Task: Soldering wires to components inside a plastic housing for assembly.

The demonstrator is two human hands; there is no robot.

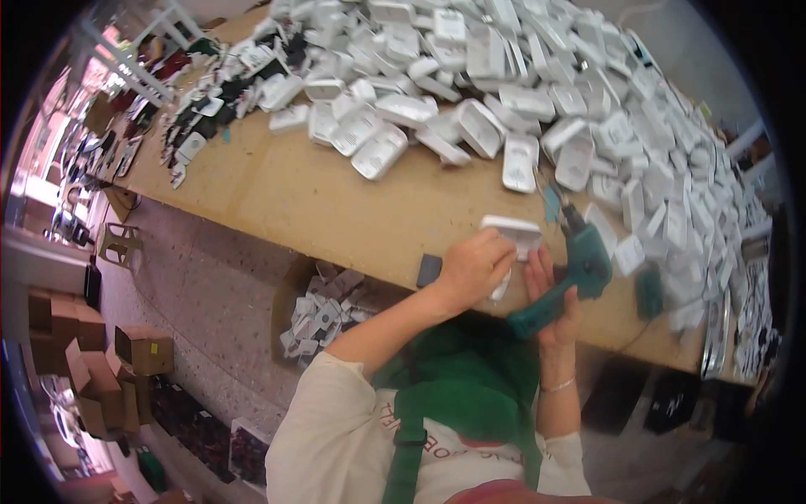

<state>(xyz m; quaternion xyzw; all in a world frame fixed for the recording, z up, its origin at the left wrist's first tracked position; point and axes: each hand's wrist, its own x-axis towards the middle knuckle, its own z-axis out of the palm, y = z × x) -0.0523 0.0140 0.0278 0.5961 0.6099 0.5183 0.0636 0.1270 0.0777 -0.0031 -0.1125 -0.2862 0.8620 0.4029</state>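
Note:
Near the table's front edge, my left hand (477,267) is closed with its fingertips at a white plastic casing (514,225). A smaller white piece (501,286) shows just below these fingers. My right hand (554,307) is around the handle of a teal power drill (588,256), its thumb on one side and its fingers on the other, reaching toward the casing. The drill's chuck points away from me, toward the pile. Part of the casing is hidden behind my left fingers. A small dark grey block (429,270) lies beside my left wrist.
A large heap of white plastic casings (478,126) covers the far and right sides of the table (277,185). Dark and white small parts (218,97) lie at the far left. Below the front edge stands a box of white pieces (323,315). Cardboard boxes (143,349) stand on the floor.

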